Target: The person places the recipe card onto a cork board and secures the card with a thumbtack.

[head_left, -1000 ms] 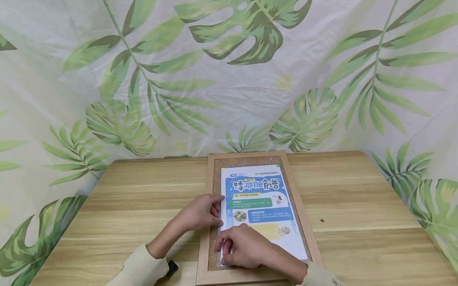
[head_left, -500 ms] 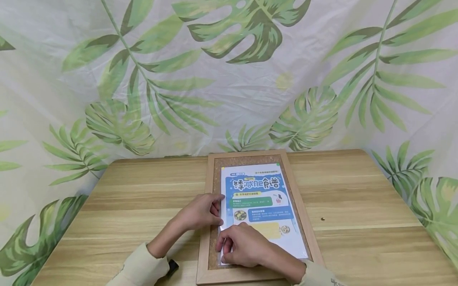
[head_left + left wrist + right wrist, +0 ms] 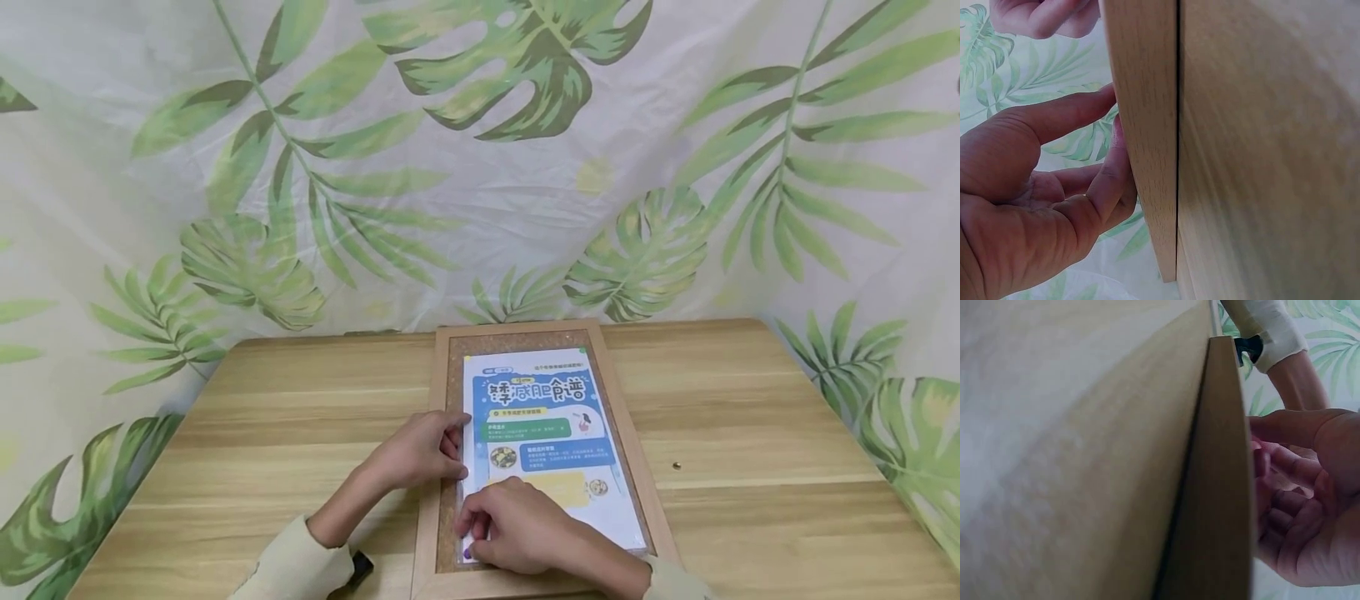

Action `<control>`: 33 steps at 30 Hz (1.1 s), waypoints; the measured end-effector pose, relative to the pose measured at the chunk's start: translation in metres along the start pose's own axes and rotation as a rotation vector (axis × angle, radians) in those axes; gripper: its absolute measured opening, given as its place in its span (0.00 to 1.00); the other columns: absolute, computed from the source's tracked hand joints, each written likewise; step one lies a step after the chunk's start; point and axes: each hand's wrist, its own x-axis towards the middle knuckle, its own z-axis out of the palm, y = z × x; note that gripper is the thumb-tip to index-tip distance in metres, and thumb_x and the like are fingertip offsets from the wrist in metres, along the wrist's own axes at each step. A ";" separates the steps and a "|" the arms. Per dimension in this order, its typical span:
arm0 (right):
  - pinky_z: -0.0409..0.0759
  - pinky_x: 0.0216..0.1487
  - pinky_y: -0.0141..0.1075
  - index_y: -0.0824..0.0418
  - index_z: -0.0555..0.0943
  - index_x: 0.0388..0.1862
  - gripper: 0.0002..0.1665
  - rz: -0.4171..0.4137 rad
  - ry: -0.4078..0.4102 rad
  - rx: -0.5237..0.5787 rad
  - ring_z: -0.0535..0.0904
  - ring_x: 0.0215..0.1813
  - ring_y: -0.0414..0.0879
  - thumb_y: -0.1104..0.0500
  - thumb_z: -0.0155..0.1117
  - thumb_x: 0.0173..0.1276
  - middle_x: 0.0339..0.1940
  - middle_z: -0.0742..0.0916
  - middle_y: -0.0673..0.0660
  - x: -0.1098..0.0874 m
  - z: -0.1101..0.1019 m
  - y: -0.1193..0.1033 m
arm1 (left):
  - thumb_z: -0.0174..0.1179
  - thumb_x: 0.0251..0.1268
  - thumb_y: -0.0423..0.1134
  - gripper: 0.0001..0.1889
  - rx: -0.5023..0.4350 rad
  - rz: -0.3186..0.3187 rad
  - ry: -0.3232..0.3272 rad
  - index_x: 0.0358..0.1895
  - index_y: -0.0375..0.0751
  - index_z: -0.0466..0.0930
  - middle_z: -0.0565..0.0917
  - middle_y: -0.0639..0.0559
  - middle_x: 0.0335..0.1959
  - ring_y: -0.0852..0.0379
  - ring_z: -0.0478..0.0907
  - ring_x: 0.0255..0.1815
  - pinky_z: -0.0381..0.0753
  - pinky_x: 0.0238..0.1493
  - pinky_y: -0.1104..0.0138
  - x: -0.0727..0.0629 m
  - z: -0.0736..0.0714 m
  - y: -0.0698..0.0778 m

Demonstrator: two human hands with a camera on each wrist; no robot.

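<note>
A printed poster [image 3: 543, 450] in a clear sleeve lies on a wood-framed cork board [image 3: 517, 340]. A yellow pin [image 3: 468, 358] and a green pin [image 3: 582, 351] sit at its top corners. At the lower left corner, a purple pin [image 3: 468, 553] shows partly beside the thumb tip of my right hand [image 3: 521, 527], which rests over the poster with bent fingers. My left hand [image 3: 423, 450] touches the poster's left edge with fingers and thumb spread apart. In the left wrist view, the board's side hides the left fingertips [image 3: 1107, 94] partly.
The wooden table [image 3: 300, 392] extends on both sides of the board. A small brass-coloured pin [image 3: 677, 466] lies to the right. Near the left sleeve is a small black object [image 3: 362, 568]. A leaf-patterned cloth [image 3: 517, 208] hangs behind the table.
The purple pin, earlier covered by my right thumb, now shows at the thumb's tip. Both hands stay in nearly the same places, and the poster has not moved.
</note>
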 end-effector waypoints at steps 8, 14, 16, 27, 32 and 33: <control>0.75 0.30 0.24 0.49 0.88 0.37 0.08 0.011 0.007 0.051 0.73 0.27 0.27 0.63 0.75 0.65 0.27 0.82 0.35 -0.017 -0.017 0.012 | 0.80 0.52 0.25 0.39 -0.004 -0.012 -0.001 0.71 0.22 0.75 0.82 0.49 0.33 0.59 0.80 0.33 0.80 0.33 0.72 0.000 0.001 0.001; 0.77 0.32 0.25 0.52 0.88 0.37 0.09 0.008 0.040 0.085 0.74 0.29 0.28 0.66 0.74 0.64 0.27 0.82 0.37 -0.027 -0.028 0.026 | 0.80 0.53 0.26 0.39 -0.008 -0.015 -0.003 0.71 0.23 0.76 0.81 0.49 0.34 0.58 0.79 0.34 0.79 0.33 0.72 -0.001 0.001 0.001; 0.78 0.34 0.25 0.52 0.88 0.37 0.09 0.016 0.051 0.084 0.75 0.30 0.28 0.66 0.74 0.63 0.28 0.83 0.38 -0.030 -0.031 0.030 | 0.80 0.53 0.26 0.39 -0.004 -0.017 -0.003 0.71 0.23 0.76 0.81 0.49 0.34 0.58 0.78 0.34 0.79 0.33 0.72 -0.002 0.001 0.002; 0.81 0.37 0.27 0.53 0.89 0.38 0.09 0.104 0.099 0.087 0.78 0.33 0.31 0.65 0.77 0.62 0.30 0.85 0.41 -0.054 -0.046 0.052 | 0.80 0.53 0.26 0.40 0.018 -0.014 -0.002 0.72 0.22 0.75 0.81 0.49 0.35 0.57 0.78 0.36 0.78 0.35 0.71 -0.002 0.001 0.004; 0.82 0.39 0.29 0.52 0.88 0.40 0.09 0.150 0.110 0.069 0.79 0.35 0.33 0.63 0.78 0.64 0.32 0.86 0.42 -0.067 -0.056 0.063 | 0.80 0.53 0.25 0.40 0.015 -0.016 -0.001 0.72 0.22 0.75 0.81 0.48 0.36 0.57 0.78 0.36 0.79 0.35 0.71 -0.002 0.001 0.004; 0.82 0.39 0.29 0.52 0.88 0.40 0.09 0.157 0.113 0.065 0.79 0.35 0.33 0.63 0.78 0.64 0.33 0.86 0.42 -0.069 -0.058 0.065 | 0.80 0.53 0.25 0.40 0.014 -0.018 0.000 0.72 0.22 0.75 0.81 0.48 0.36 0.57 0.78 0.36 0.79 0.35 0.71 -0.002 0.001 0.004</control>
